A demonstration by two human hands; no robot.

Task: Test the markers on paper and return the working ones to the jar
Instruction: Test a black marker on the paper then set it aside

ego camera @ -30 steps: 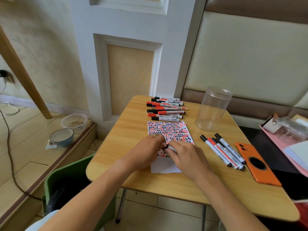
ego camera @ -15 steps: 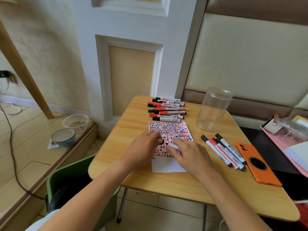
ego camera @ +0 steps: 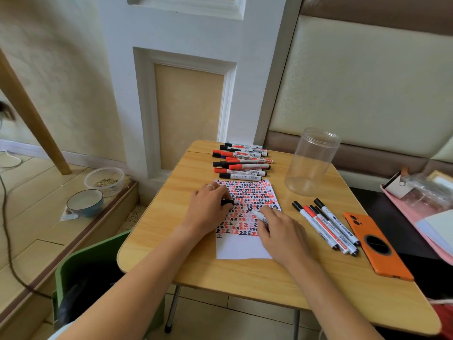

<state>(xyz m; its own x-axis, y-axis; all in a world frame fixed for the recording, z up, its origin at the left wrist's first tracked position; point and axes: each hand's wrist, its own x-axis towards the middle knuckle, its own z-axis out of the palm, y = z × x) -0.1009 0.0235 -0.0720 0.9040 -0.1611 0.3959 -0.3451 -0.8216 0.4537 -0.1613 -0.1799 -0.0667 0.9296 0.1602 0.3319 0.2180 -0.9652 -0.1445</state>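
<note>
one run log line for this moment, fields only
right hand: marker tip on paper | left hand: black cap | jar: empty

Two bare forearms, no sleeves showing to the elbows. Left hand: plain silver ring on one finger. Right hand: unadorned.

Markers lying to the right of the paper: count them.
4, side by side between the paper and the orange phone: black-capped, red-capped, black-capped, black-capped. None seem hidden.
</note>
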